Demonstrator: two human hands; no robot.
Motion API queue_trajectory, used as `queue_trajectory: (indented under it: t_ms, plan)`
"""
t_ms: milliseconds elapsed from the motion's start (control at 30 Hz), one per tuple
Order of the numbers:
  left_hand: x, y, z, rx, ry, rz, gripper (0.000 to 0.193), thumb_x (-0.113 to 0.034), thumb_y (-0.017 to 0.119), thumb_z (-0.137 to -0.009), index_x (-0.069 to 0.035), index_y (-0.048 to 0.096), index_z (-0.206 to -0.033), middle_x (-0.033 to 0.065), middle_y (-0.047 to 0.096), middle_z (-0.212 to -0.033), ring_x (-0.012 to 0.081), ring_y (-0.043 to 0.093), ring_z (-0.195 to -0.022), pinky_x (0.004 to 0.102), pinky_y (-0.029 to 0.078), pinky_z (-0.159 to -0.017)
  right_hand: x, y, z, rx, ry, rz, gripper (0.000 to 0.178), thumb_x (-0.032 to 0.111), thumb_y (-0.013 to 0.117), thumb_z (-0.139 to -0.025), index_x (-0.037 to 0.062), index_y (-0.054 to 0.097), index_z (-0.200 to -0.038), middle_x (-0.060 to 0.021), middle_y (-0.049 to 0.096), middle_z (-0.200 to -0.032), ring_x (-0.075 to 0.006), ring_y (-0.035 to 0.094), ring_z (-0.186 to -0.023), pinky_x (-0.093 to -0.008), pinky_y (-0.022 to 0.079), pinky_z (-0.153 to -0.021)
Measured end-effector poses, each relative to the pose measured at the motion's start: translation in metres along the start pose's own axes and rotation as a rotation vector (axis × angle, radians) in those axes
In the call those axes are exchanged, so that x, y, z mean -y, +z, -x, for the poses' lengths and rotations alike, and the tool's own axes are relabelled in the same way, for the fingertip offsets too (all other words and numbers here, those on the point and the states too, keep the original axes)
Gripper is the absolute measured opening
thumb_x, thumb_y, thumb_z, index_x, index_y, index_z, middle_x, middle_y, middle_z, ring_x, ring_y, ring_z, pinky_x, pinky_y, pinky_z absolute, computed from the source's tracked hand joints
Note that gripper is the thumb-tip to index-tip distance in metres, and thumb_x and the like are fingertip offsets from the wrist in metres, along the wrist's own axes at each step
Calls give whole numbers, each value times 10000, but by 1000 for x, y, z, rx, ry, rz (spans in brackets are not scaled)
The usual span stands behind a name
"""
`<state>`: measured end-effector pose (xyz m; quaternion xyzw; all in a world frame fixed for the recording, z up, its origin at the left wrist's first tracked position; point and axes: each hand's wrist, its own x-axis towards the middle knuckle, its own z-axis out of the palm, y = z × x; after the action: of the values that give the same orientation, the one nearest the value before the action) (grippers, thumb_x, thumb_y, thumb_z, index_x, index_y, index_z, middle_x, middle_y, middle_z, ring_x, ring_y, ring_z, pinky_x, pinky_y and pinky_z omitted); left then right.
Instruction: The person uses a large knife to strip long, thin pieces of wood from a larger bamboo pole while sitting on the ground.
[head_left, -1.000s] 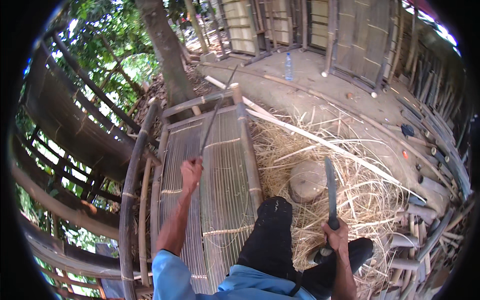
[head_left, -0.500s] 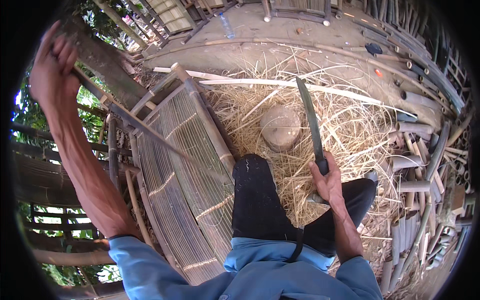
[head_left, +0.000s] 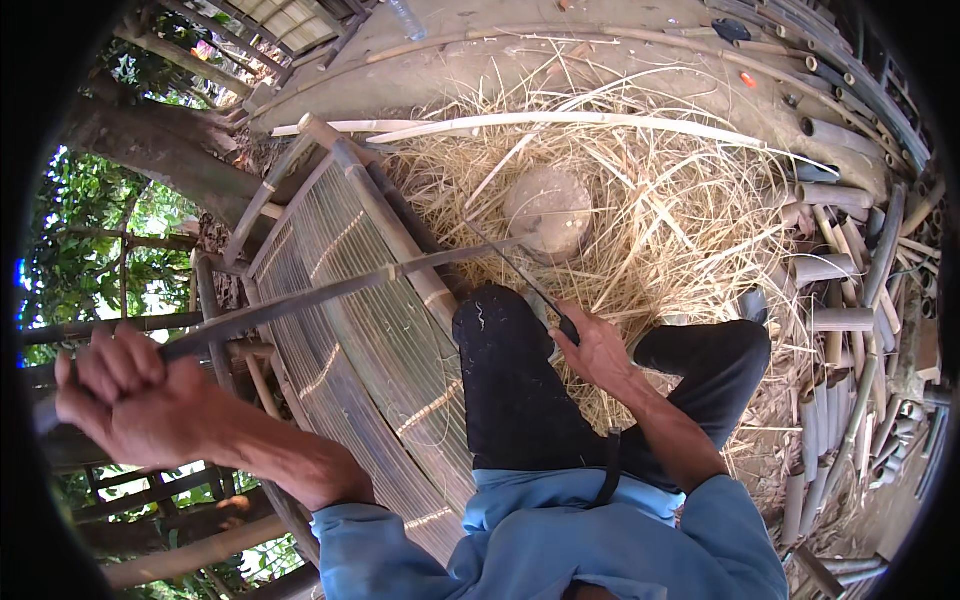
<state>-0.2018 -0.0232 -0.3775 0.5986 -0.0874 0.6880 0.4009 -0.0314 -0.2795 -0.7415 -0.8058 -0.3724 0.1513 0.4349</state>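
Observation:
My left hand (head_left: 135, 400), at the far left, is closed round a long dark bamboo pole (head_left: 300, 298) with a node partway along. The pole slants across the slatted bamboo bench, and its far end lies by the round wooden block (head_left: 550, 212). In my right hand (head_left: 600, 352) is the black handle of a machete (head_left: 530, 280), held above my bent knee. Its blade is seen nearly edge-on and crosses the pole close to the pole's far end. Whether blade and pole touch I cannot tell.
The slatted bamboo bench (head_left: 350, 340) lies to my left. Straw-like shavings (head_left: 690, 230) surround the block, with a long pale strip (head_left: 570, 117) across them. Cut bamboo pieces (head_left: 840, 320) are piled at the right. A plastic bottle (head_left: 404, 18) stands at the far edge.
My left hand has come down and swung the pole across toward the block. The machete has tipped from upright to leaning left, its blade now crossing the pole.

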Motion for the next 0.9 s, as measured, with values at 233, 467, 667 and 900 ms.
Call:
queue_trajectory:
  t_ms: [233, 467, 667, 900]
  plan:
    - [-33, -18, 22, 174, -142, 363, 317, -286, 437, -1074, -4, 481, -937, -27, 287, -623, 106, 253, -517, 272, 274, -421, 12, -5, -3, 62, 19, 4, 423, 208, 697, -916, 47, 558, -1282, -282, 689, -940, -465, 681, -844, -520, 546, -719]
    - [18, 24, 112, -189, -131, 41, 557, -587, 343, -1043, -79, 491, -872, -25, 325, -600, 65, 230, -433, 201, 187, -299, 70, -26, 8, -41, -91, -98, 308, 153, 687, -922, 47, 593, -1195, -255, 685, -988, -453, 682, -830, -511, 548, -719]
    - [-6, 41, 139, -278, -59, -70, 507, -565, 391, -1042, -121, 394, -798, -23, 286, -598, 64, 219, -426, 209, 174, -296, 158, -48, 12, -57, -324, -121, 324, 153, 711, -903, 47, 608, -1191, -171, 621, -801, -349, 665, -641, -447, 562, -556]
    - [-17, 60, 147, -395, -67, -167, 487, -552, 413, -1044, -136, 347, -798, -20, 254, -615, 68, 187, -432, 215, 139, -317, 173, -38, 14, 92, -377, 66, 282, 147, 727, -878, -2, 620, -1093, -105, 607, -784, -256, 658, -598, -366, 553, -498]
